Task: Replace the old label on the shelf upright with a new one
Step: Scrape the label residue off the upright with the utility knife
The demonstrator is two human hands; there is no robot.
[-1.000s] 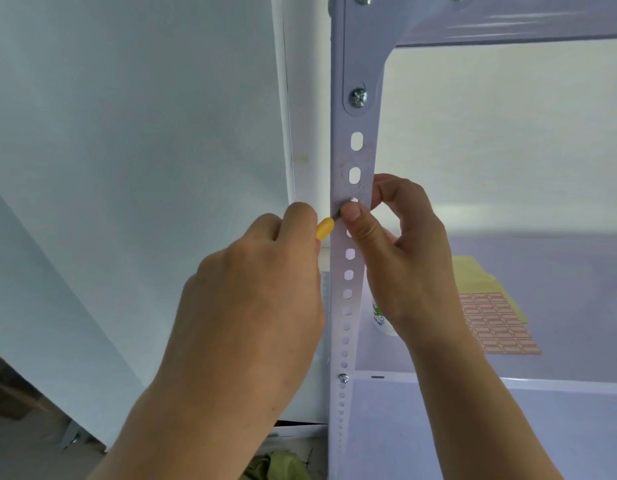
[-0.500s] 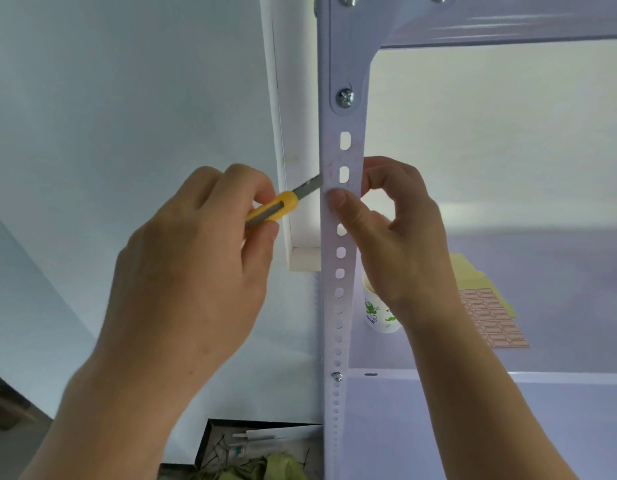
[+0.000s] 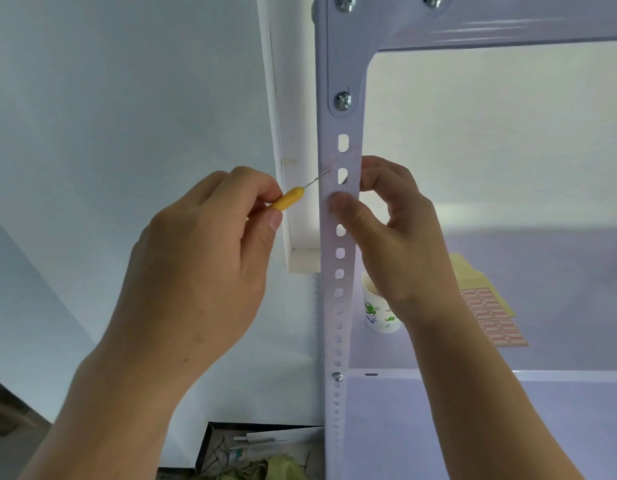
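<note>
- Old label (image 3: 331, 169): faint reddish traces on the face of the shelf upright (image 3: 340, 258), beside its second slot from the top; the outline is too pale to make out.
- Knife (image 3: 289, 199), yellow handle: its blade (image 3: 315, 180) shows edge-on as a thin line with the tip at the label traces. Half a second ago the blade showed broadside and more of the handle was exposed.
- Left hand (image 3: 203, 261): clenched round the knife, only the handle's front end showing past the fingers; it sits lower and nearer the upright than before.
- Right hand (image 3: 395, 237): pinches the upright, thumb pressed on its face just below the second slot, fingers curled round behind it, as in the earlier frame.
- Paper cup (image 3: 378, 315): on the shelf board (image 3: 542, 375) behind the upright, partly hidden by the right wrist.
- Label sheet (image 3: 492, 318), red-bordered: lies on the board over a yellow sheet (image 3: 468, 271); print unreadable.
- Box (image 3: 210, 445): at the bottom edge, cut off, contents unclear.
</note>
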